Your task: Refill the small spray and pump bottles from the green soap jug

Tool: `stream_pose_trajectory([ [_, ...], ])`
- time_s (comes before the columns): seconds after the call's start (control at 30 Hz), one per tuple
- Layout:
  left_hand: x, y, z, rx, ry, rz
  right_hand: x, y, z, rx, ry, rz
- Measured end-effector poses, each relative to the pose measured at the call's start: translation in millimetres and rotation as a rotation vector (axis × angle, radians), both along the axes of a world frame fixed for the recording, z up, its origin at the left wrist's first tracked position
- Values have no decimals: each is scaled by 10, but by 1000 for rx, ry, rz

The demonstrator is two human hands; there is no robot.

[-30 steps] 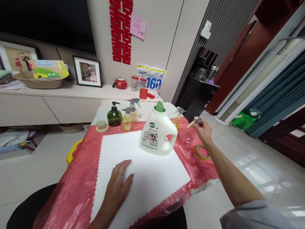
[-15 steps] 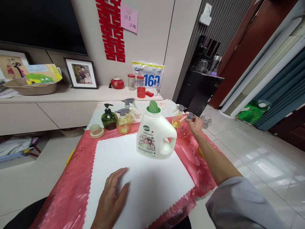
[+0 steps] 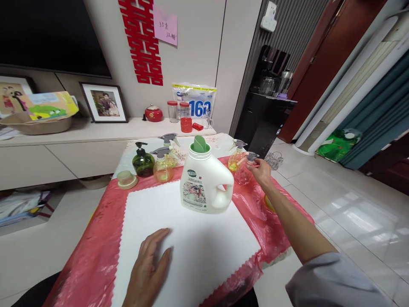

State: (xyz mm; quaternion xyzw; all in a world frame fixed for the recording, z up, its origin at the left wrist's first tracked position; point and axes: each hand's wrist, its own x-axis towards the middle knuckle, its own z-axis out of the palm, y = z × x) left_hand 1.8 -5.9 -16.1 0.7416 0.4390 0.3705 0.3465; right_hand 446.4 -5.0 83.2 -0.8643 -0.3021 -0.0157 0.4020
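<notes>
My left hand point(image 3: 147, 265) lies flat on the white cloth point(image 3: 191, 247), fingers stretched out, holding nothing. My right hand point(image 3: 262, 171) reaches to the far right of the table and its fingers close around the grey trigger head of a clear spray bottle point(image 3: 243, 174) that stands on the red plastic sheet point(image 3: 96, 247). A second spray bottle with yellow liquid point(image 3: 235, 158) stands just behind it. A big white detergent jug point(image 3: 204, 183) with an open green cap stands between my hands on the cloth's far edge.
Behind the jug stand a dark green pump bottle point(image 3: 142, 161), two yellow spray bottles point(image 3: 162, 167) and a small lidded jar point(image 3: 127, 179). A roll of tape point(image 3: 269, 204) lies under my right forearm. A low cabinet point(image 3: 64, 145) with framed photos runs behind the table.
My right hand has moved left and brought the trigger head down onto the clear bottle. My view has shifted right. The left hand stays flat on the cloth.
</notes>
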Motion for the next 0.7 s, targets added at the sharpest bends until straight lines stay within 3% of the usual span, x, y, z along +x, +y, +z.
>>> stream_pose_trajectory([
  [0.1, -9, 20, -11, 0, -13, -5, -209, -224, -2, 90, 69, 16],
  [0.23, -53, 60, -34, -44, -56, 9, -734, -564, -112, 274, 161, 91],
  [0.43, -95, 141, -81, -393, -323, 88, -1539, -870, -535, 448, 340, 169],
  [0.53, -79, 168, 20, -622, -508, 179, -1701, -908, -763, 506, 421, 184],
  [0.7, -92, 177, 346, -713, -715, 210, -1717, -899, -997, 615, 551, 179],
])
